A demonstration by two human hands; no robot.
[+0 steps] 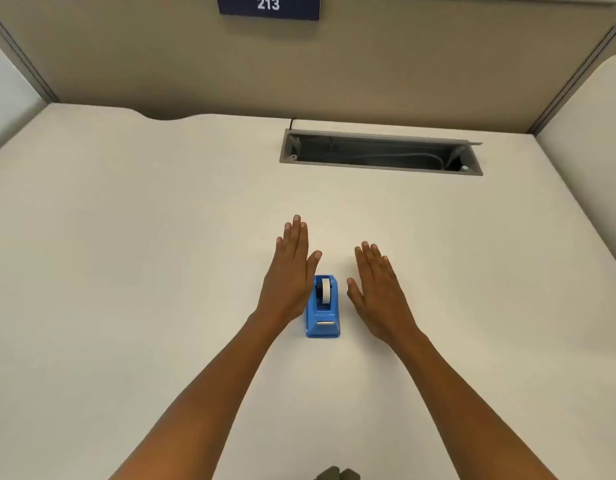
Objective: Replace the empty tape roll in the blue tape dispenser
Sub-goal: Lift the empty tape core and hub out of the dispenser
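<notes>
The blue tape dispenser (323, 313) stands on the pale desk (126, 271), its cutter end toward me. A white roll (324, 291) sits in its cradle. My left hand (290, 271) is flat, fingers straight and together, just left of the dispenser and partly over its left edge. My right hand (379, 292) is also flat and empty, a short gap to the right of the dispenser. Neither hand holds anything. No other tape roll is in view.
A long grey cable slot (381, 152) is open in the desk at the back right. Beige partition walls (299, 64) close the desk on three sides, with a "213" sign (268, 5) at the top. A small dark object (337, 474) shows at the bottom edge.
</notes>
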